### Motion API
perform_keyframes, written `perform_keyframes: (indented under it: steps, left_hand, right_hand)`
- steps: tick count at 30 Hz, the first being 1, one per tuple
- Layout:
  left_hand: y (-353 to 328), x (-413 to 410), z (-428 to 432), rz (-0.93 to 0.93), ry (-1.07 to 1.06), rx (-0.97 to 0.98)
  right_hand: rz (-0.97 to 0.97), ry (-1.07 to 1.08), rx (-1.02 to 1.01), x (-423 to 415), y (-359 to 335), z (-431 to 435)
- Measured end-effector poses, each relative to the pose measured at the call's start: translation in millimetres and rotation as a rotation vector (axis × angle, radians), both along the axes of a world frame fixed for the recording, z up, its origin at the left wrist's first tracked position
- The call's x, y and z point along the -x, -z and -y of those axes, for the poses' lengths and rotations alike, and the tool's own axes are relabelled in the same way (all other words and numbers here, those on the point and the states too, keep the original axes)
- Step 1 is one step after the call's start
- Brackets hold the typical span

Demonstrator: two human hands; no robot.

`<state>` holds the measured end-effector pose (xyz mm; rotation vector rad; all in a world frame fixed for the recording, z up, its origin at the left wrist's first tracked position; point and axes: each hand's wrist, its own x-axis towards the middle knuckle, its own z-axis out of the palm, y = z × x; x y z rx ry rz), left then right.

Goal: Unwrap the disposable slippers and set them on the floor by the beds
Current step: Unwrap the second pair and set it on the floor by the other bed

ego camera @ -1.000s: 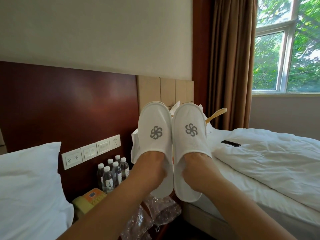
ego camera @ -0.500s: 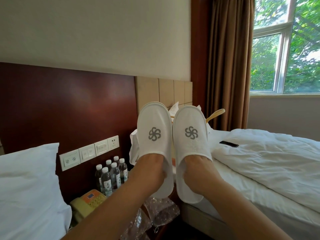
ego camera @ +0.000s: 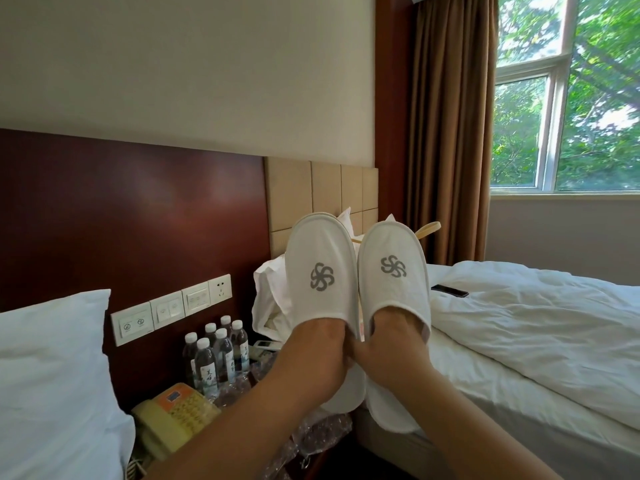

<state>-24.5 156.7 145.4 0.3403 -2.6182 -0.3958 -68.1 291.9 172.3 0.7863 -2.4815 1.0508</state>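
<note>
Two white disposable slippers with grey pinwheel logos are held up side by side, toes up, in front of the headboard. My left hand point(ego camera: 311, 355) is pushed inside the left slipper point(ego camera: 320, 261). My right hand point(ego camera: 391, 351) is pushed inside the right slipper point(ego camera: 393, 289). The fingers of both hands are hidden in the toe caps, and the two hands touch at their inner edges. The slippers' heels hang below the wrists. Crumpled clear plastic wrapping point(ego camera: 322, 434) lies below my forearms on the nightstand.
A bed with a rumpled white duvet point(ego camera: 536, 341) stands at the right, a black device point(ego camera: 449, 291) on it. A white pillow point(ego camera: 52, 375) fills the left. Between them are several water bottles point(ego camera: 214, 355), a yellow telephone point(ego camera: 173, 414) and wall switches point(ego camera: 169, 308).
Both hands stay inside the slippers and have drawn together until they touch. The pair has shifted slightly to the right, and the right slipper tilts a little more.
</note>
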Motion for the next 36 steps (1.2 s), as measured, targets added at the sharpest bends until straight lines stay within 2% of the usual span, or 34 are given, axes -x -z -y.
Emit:
perform_keyframes:
  steps: [6,9,12,15,17,19,21,22,23,24,26,29,32,36]
  left_hand:
    - [0,7,-12,0.073,0.029,-0.112]
    - [-3,-1,-19,-0.026,0.054,-0.049]
    - [-8,-6,-30,-0.017,0.069,-0.014]
    - [-16,-20,-36,-0.039,0.285,0.076]
    - [-25,-38,-40,-0.021,0.468,-0.052]
    - [-32,-53,-38,-0.145,0.552,-0.33]
    - [-39,-58,-30,-0.391,0.455,-0.63]
    - [-44,-56,-23,-0.509,0.343,-0.681]
    - [-49,-54,-14,-0.571,0.206,-0.643]
    - [-53,-51,-7,-0.554,0.077,-0.565]
    - [-53,-44,2,-0.391,-0.058,-0.499]
    - [-40,-33,1,-0.21,-0.074,-0.65]
    - [-31,-35,0,-0.201,-0.048,-0.718]
    - [-33,-38,6,-0.202,-0.06,-0.751]
  right_hand:
    - [-0.029,0.077,0.046,3,5,-8]
    - [-0.023,0.083,0.06,1,4,-12]
    - [0.013,0.087,0.072,-1,3,-14]
    - [-0.013,0.073,0.022,4,-2,-18]
    - [-0.048,0.044,-0.046,10,-8,-26]
    - [-0.074,0.035,-0.087,14,-15,-37]
    - [-0.116,0.042,-0.118,14,-21,-45]
    - [-0.154,0.037,-0.13,13,-22,-48]
    - [-0.2,0.028,-0.14,11,-23,-51]
    - [-0.245,0.023,-0.146,8,-22,-51]
    - [-0.296,0.016,-0.133,-1,-20,-50]
    - [-0.334,-0.018,-0.098,-19,-20,-45]
    - [-0.399,-0.043,-0.066,-30,-21,-45]
    - [-0.305,-0.121,-0.107,-34,-25,-58]
